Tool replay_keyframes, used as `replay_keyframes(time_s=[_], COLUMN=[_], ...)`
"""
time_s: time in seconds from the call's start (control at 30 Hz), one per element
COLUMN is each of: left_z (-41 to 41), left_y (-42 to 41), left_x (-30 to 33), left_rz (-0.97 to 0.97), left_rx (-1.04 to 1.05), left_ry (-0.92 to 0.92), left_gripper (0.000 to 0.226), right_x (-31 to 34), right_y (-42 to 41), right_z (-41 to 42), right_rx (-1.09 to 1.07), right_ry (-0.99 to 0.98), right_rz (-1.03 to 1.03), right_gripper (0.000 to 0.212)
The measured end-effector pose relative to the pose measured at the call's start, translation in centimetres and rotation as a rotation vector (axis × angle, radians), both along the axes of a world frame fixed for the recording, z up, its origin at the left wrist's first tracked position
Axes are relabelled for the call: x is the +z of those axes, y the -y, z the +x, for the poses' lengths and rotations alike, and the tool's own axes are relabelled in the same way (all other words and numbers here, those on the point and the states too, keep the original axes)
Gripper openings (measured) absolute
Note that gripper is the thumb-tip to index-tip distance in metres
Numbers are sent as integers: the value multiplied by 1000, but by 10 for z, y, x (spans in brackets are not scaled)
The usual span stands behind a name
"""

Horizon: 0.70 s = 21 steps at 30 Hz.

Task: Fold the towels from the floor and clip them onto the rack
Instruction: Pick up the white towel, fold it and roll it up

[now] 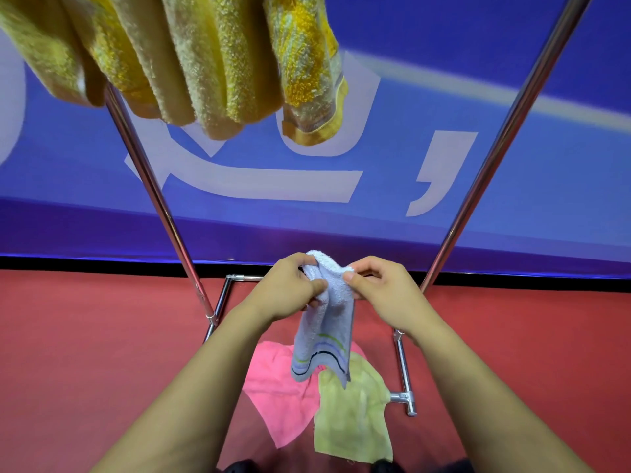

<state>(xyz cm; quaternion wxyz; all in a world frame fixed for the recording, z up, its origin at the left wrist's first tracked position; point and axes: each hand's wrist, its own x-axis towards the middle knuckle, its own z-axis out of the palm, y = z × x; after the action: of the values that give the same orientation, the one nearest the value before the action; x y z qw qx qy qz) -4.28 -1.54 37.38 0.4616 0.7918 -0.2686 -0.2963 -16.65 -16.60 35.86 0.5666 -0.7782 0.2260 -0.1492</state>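
Above floor: both hands (293, 288) (382, 288) pinch pale striped towel (327, 336), hanging crumpled

Wall: covered by a blue banner (512, 97) on which large pale lettering (273, 184) is printed.
Baseboard: a black strip (102, 262) is seen along the banner's lower edge, where the floor is met.
Floor: a red surface (85, 353), matte and evenly coloured.
Light: the floor and banner are evenly lit; a violet tint is cast along the banner's bottom edge.
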Motion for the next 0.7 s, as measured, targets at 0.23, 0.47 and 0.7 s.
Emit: replay_keyframes(time_s=[0.23,0.47,0.7], left_z=[-3,-6,-8], left_y=[-3,-4,-3], left_x=[8,11,15], left_rz=[-29,-62,-102], left_rx=[23,43,39], left_ry=[-92,-145,-209], left_gripper=[54,54,25], right_x=[2,4,4], right_y=[-14,-16,-16], right_z=[5,6,6], right_rx=[67,38,8], right_ry=[14,37,68], right_rz=[-58,-79,-56], right_gripper=[2,14,11])
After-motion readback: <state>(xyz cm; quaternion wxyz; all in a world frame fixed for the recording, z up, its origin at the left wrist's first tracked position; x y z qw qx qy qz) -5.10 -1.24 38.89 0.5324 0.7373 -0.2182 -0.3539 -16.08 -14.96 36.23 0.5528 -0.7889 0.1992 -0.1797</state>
